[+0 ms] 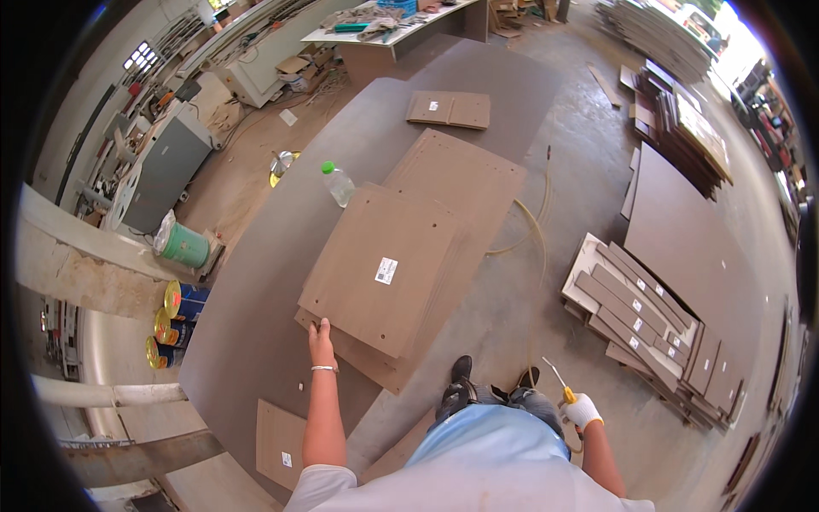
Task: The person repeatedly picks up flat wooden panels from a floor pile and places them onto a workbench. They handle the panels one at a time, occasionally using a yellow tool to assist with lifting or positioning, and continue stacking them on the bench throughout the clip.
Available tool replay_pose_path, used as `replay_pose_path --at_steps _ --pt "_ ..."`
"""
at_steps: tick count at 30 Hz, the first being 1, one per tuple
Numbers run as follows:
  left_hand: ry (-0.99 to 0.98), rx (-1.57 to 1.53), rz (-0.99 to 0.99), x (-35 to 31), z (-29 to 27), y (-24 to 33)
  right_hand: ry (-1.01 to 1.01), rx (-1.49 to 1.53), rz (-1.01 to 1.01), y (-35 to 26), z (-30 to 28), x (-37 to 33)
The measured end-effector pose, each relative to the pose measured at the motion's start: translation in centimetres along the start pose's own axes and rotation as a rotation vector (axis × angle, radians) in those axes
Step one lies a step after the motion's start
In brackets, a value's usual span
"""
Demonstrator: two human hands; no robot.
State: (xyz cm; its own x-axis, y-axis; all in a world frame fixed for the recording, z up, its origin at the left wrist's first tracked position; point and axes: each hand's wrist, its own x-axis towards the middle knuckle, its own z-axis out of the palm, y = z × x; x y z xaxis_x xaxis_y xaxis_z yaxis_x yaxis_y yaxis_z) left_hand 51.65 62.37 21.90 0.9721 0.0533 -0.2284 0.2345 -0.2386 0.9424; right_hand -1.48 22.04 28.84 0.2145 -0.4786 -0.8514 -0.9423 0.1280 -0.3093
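My bare left hand (pixel 322 345), with a band at the wrist, rests at the near edge of a stack of brown panels. Its fingers are stretched out and touch the edge of the top panel (pixel 367 294), which has small corner holes and a white label (pixel 386 270). Down at my right side, my gloved right hand (pixel 583 410) is closed around a yellow-handled air blow gun (pixel 568 393). The gun's thin metal nozzle (pixel 553 372) points up and away to the left. Beyond the top panel, a wider brown panel (pixel 478 166) lies partly covered.
A clear bottle with a green cap (pixel 339 184) stands beside the stack on the large brown board (pixel 247 282). Smaller panels (pixel 450 109) lie at its far end. A yellow hose (pixel 539 230) trails on the floor. Labelled strips (pixel 636 303) are piled at right; cans (pixel 175 328) stand left.
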Motion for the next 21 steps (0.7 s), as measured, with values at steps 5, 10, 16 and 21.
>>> replay_pose_path --at_steps 5,10,16,21 --pt "0.032 -0.060 0.018 0.7 6.7 3.7 0.007 -0.374 -0.128 2.1 1.4 -1.2" --pt "0.294 0.044 -0.098 0.8 10.7 6.0 0.021 -0.383 -0.105 4.7 0.6 -2.2" --pt "0.283 0.022 -0.189 1.4 10.2 6.0 0.065 -0.163 -0.005 14.1 0.1 -1.1" --pt "0.232 -0.128 -0.310 -2.7 10.5 8.0 0.015 -0.120 -0.010 21.7 -0.1 -0.1"
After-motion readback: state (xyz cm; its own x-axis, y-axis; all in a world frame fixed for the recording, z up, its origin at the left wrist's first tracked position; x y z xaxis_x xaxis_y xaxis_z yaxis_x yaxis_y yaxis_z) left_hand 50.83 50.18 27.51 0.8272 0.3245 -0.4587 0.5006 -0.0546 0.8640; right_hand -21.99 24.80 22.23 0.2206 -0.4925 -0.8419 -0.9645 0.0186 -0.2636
